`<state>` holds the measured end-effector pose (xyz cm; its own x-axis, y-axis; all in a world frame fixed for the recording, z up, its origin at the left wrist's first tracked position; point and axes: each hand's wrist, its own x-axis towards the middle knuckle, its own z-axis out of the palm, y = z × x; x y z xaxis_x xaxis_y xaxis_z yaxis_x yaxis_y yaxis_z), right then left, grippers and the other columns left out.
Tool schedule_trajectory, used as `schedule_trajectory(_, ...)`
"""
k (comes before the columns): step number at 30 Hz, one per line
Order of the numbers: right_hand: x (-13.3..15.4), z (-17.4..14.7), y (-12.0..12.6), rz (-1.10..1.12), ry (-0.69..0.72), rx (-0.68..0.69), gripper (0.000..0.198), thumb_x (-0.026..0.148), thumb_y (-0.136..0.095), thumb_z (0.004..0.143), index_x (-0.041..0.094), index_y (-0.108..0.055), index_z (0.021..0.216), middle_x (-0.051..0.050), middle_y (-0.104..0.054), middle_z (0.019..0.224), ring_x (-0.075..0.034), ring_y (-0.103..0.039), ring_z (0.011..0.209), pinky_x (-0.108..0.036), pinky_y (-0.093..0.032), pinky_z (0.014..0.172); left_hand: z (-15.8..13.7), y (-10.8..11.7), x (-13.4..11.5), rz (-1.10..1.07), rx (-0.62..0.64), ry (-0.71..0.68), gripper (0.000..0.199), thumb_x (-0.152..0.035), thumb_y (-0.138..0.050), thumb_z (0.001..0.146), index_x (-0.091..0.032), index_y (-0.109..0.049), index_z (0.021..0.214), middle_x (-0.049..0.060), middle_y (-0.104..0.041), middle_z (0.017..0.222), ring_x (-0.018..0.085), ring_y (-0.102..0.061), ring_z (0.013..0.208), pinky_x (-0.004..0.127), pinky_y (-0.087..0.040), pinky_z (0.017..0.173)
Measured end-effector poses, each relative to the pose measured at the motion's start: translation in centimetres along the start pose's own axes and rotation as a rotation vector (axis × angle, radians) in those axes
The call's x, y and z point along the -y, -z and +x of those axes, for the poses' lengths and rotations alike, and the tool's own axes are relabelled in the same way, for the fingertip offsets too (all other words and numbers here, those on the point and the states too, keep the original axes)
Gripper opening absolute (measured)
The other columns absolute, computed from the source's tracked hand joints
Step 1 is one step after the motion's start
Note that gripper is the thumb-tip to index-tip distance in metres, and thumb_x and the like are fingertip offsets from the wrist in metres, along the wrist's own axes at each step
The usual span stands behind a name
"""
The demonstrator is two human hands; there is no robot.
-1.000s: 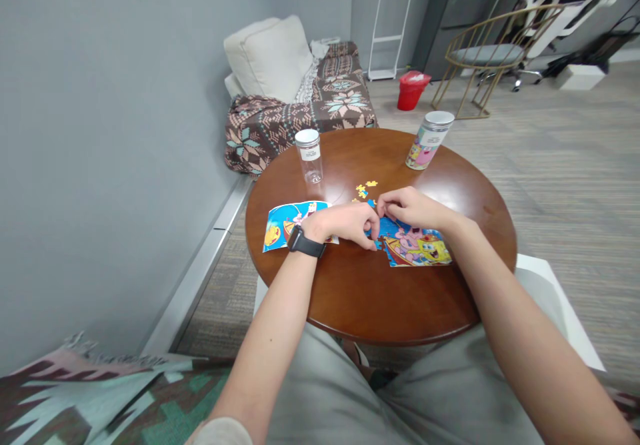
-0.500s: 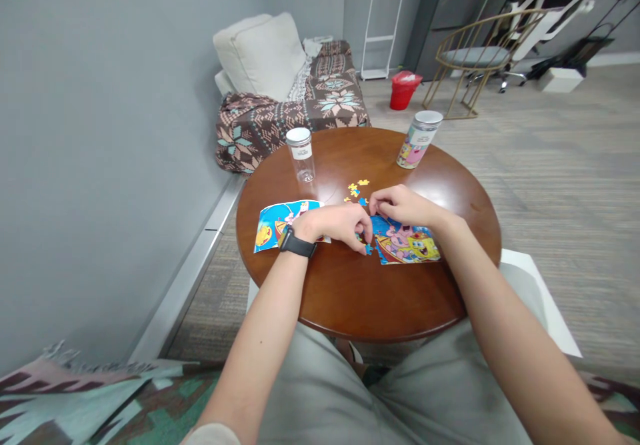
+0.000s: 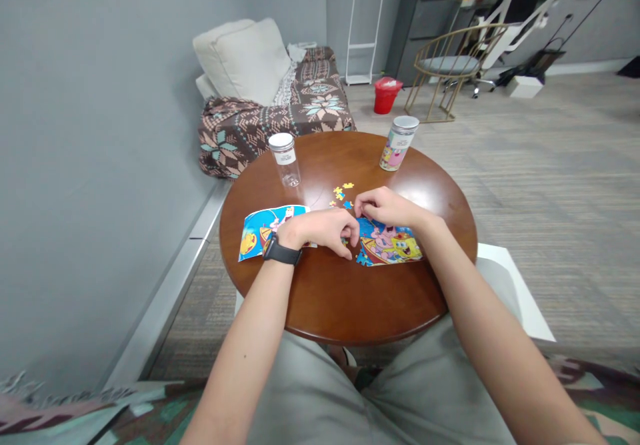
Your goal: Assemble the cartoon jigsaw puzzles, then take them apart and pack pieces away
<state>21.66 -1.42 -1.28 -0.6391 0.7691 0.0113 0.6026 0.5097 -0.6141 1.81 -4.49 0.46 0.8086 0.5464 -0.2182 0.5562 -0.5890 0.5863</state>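
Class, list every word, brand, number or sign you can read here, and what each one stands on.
No text can be read.
Clear jar: print on its white label, too small and blurred to read.
Patterned jar: print on its pale label, likewise too small.
Puzzle and picture sheet: no lettering can be made out.
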Motion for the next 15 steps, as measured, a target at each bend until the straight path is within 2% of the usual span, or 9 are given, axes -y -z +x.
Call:
schedule_trajectory(3, -0.1, 0.0, 0.0, -0.016, -0.034, -0.044, 0.024, 0.015, -0.043, 0.071, 0.017, -0.067, 0.072, -0.002, -0.069, 0.072, -0.013, -0.057, 0.064, -0.023, -0.039, 0.064, 0.1, -0.1, -0.1, 0.003, -0.01, -0.011, 0.029, -0.034, -0.08, 0.065, -0.018, -0.074, 0.088, -0.007, -0.047, 0.062, 0.008, -0.043, 0.056, 0.022, -0.029, 0.054)
schedule_trajectory(9, -0.9, 0.0, 0.4, -0.078, -0.357, -0.346, 0.026, 0.02, -0.042, 0.075, 0.019, -0.068, 0.072, -0.004, -0.067, 0.068, -0.016, -0.055, 0.063, -0.026, -0.037, 0.061, 0.4, -0.4, -0.4, 0.02, 0.008, -0.022, 0.023, -0.035, -0.079, 0.068, -0.018, -0.076, 0.084, -0.006, -0.052, 0.063, 0.007, -0.042, 0.053, 0.022, -0.028, 0.052)
schedule_trajectory(15, -1.2, -0.1, 0.5, -0.03, -0.41, -0.383, 0.025, 0.019, -0.043, 0.074, 0.019, -0.068, 0.071, -0.004, -0.068, 0.066, -0.016, -0.054, 0.059, -0.026, -0.036, 0.058, 0.4, -0.2, -0.9, 0.018, 0.042, 0.0, 0.019, -0.031, -0.078, 0.07, -0.018, -0.075, 0.084, -0.006, -0.052, 0.063, 0.007, -0.044, 0.053, 0.022, -0.031, 0.054)
